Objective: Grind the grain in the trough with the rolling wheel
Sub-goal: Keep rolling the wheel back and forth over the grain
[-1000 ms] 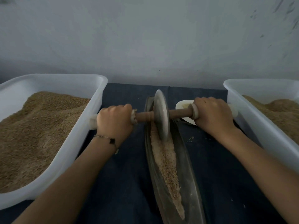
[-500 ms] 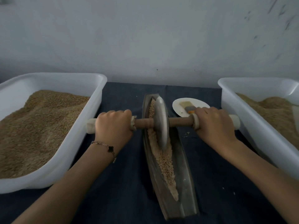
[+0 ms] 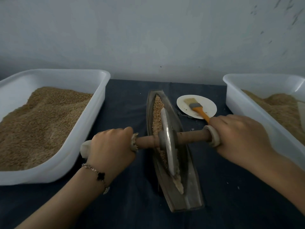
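Wheel (image 3: 167, 142) upright in trough (image 3: 177, 192) at bench (image 3: 128, 100) centre, on grain (image 3: 157, 109), axle (image 3: 191, 138) clenched in left hand (image 3: 112, 144) at 9 o'clock, right hand (image 3: 237, 134) at 3 o'clock.

Trough (image 3: 186, 187): lay on the table (image 3: 128, 104) at its middle, running from near edge toward far edge.
Grain (image 3: 157, 113): lay in the trough.
Rolling wheel (image 3: 167, 142): stood in the trough, axle crossing it left to right.
Left hand (image 3: 112, 146): on the axle's left end, left of the trough.
Right hand (image 3: 239, 136): on the axle's right end, right of the trough.
Left tub (image 3: 92, 123): at the table's left edge.
Right tub (image 3: 247, 116): at the right edge.
Plate (image 3: 209, 104): between trough and right tub, behind the right hand.
Brush (image 3: 195, 106): lay on the plate.
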